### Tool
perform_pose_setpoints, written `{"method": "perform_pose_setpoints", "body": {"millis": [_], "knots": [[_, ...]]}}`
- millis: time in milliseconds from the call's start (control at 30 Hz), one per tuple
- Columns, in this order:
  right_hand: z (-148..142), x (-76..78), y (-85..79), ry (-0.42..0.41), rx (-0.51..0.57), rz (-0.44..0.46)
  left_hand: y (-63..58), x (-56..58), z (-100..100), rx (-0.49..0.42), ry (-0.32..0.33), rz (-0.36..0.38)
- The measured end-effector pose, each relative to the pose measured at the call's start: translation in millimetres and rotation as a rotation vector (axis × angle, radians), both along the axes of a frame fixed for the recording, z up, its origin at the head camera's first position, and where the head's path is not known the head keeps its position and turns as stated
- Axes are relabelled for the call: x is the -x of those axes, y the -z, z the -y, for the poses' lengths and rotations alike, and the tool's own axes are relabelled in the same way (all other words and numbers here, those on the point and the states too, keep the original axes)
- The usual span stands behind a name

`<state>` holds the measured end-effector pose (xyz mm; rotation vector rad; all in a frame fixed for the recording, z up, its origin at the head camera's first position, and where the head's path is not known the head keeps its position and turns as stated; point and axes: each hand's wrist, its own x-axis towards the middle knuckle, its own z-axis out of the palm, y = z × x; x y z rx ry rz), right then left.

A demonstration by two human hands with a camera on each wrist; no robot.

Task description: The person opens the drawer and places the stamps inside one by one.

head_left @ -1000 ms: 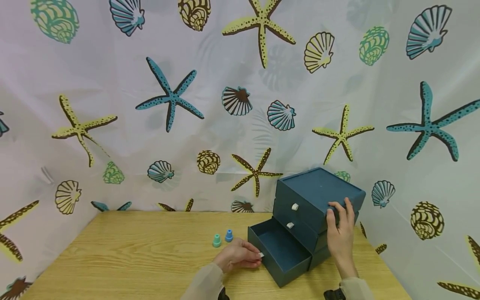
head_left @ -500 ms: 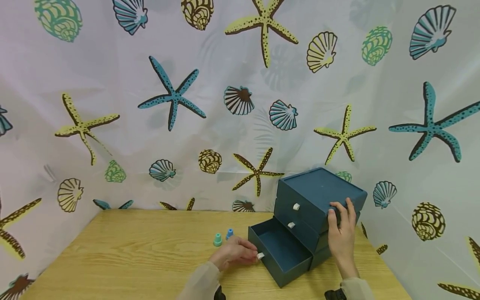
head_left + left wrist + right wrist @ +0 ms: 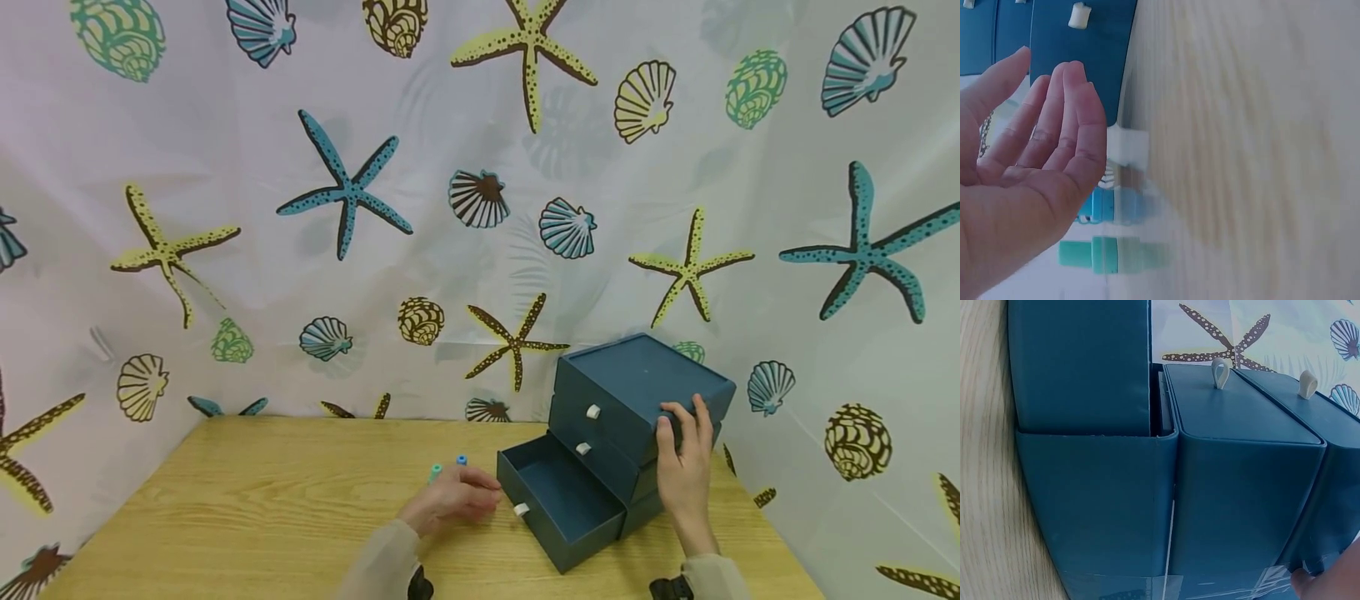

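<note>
A dark blue three-tier drawer box (image 3: 645, 375) stands at the right of the table, its bottom drawer (image 3: 573, 546) pulled out and bare inside. My left hand (image 3: 452, 498) is just left of that drawer, apart from its white pull tab (image 3: 521, 509). In the left wrist view the left hand (image 3: 1041, 150) holds nothing, its fingers loosely extended. Behind it are a small green stepped peg (image 3: 1105, 255) and a blue one (image 3: 1104, 205), both partly hidden in the head view. My right hand (image 3: 686, 471) rests on the box's right side and top edge, fingers spread.
Two upper drawers with white tabs (image 3: 593, 412) are closed. The wooden table (image 3: 285, 508) reaches back to a hanging curtain (image 3: 420, 275) printed with shells and starfish. In the right wrist view the box side (image 3: 1241, 506) fills most of the picture.
My left hand has let go of the drawer's pull tab and moved left, now partly covering the pegs. The drawer stays pulled out; my right hand stays in place on the box.
</note>
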<state>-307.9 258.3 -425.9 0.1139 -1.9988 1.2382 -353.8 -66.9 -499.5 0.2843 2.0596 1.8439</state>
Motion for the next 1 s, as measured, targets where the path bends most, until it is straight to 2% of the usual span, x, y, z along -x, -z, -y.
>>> {"method": "perform_pose_setpoints", "body": {"millis": [233, 500, 633, 867, 1000], "knots": [[0, -0.5, -2.7, -0.005, 0.002, 0.011, -0.5, 3.3, 18, -0.003, 0.045, -0.03], [1, -0.3, -4.4, -0.002, 0.001, 0.022, -2.3, 5.6, 40, 0.016, 0.045, -0.077], [1, -0.3, -3.9, -0.001, 0.0, 0.021, -3.7, 7.7, 49, 0.039, 0.018, -0.106], [-1, -0.1, -2.4, 0.002, 0.001, 0.016, -5.3, 15.6, 64, 0.107, -0.056, -0.236], [-1, -0.8, -1.7, 0.001, -0.003, 0.023, -6.1, 17.6, 72, 0.111, -0.103, -0.256]]}}
